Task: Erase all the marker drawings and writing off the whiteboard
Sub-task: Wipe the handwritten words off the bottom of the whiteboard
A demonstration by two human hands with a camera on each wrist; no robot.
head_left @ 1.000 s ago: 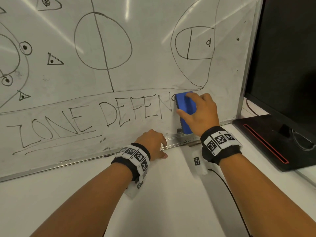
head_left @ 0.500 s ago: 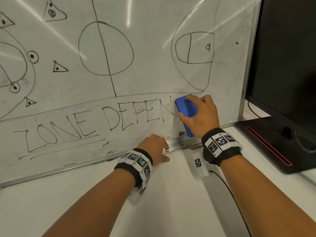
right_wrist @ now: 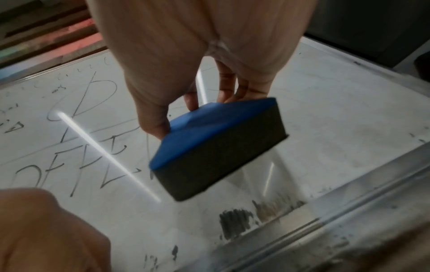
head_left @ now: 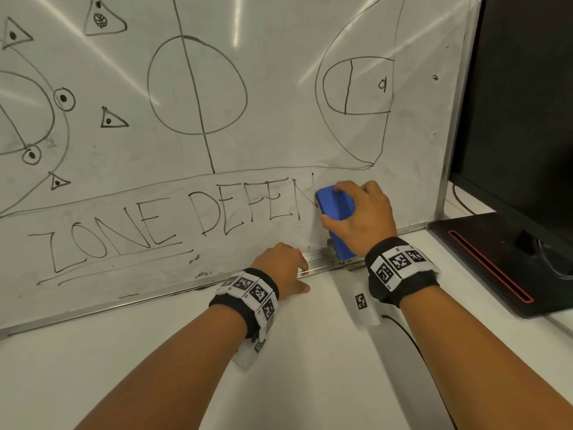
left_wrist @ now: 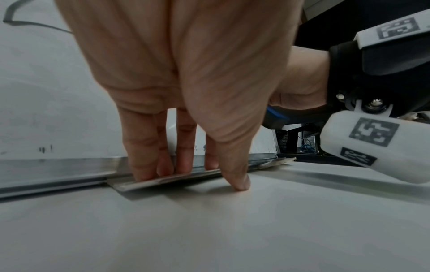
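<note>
The whiteboard (head_left: 279,144) leans upright on the table and carries a black court sketch with circles and triangles. Below the sketch is the writing "ZONE DEFEN" (head_left: 155,225). My right hand (head_left: 330,204) grips a blue eraser (head_left: 339,243) by its sides. The eraser is pressed on the board just right of the N, its dark felt (right_wrist: 221,165) towards the surface. My left hand (head_left: 305,276) rests at the board's foot. Its straight fingers (left_wrist: 142,165) press on the metal tray (left_wrist: 69,171), and the thumb touches the table.
A black monitor (head_left: 527,103) stands close to the board's right edge, its base (head_left: 496,259) on the white table (head_left: 155,367). A black cable (head_left: 412,342) runs under my right forearm. Dark marker smudges (right_wrist: 235,224) sit just above the tray.
The curved stroke after the N, visible a second ago, no longer shows beside the eraser, which shifted slightly on the board. The left hand stayed on the tray.
</note>
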